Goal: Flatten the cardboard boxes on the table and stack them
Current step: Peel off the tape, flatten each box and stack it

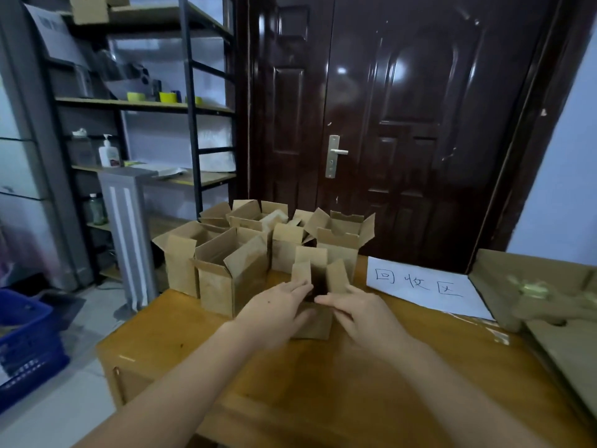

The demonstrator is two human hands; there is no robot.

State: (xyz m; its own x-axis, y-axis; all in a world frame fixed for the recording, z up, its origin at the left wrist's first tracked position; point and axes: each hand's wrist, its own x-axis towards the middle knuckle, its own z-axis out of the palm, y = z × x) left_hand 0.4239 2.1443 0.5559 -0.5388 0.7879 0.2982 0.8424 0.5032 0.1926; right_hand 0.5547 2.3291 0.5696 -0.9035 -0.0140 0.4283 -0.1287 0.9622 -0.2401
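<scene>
A small open cardboard box (318, 321) stands on the wooden table (323, 383), its top flaps sticking up. My left hand (274, 313) grips its left side and my right hand (358, 313) grips its right side, fingertips at the box's opening. Behind it, a cluster of several open cardboard boxes (232, 273) stands upright at the table's far left edge. The lower part of the held box is partly hidden by my hands.
A white paper sheet with handwritten characters (426, 286) lies at the back right. Brown flat material (549, 299) covers the table's right side. A dark door (387, 124) stands behind, metal shelving (145, 108) at left, a blue crate (26, 344) on the floor.
</scene>
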